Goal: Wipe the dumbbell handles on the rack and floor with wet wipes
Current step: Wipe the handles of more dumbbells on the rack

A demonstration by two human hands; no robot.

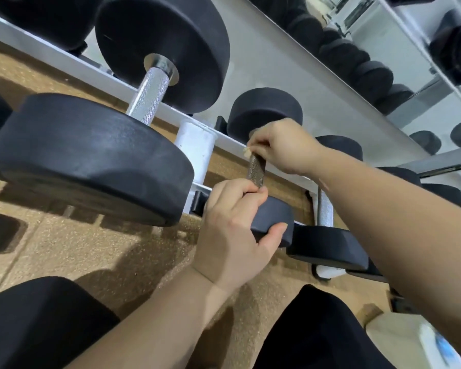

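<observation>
With right grip (282, 147), fingers curled tight, pinches a pale wet wipe (246, 153) against the upper end of the knurled handle (256, 170); only a scrap of wipe visible past the fingers. With left grip (234, 230), clasps the lower end of the same handle, thumb laid on the near head of the small dumbbell (274, 219). Dumbbell seated on the bottom tier of the white rack (197, 147), between a large dumbbell (91, 155) on the left and another small one (328, 243) on the right. Speckled brown floor (77, 249) below. Mirror (423, 75) behind the rack.
</observation>
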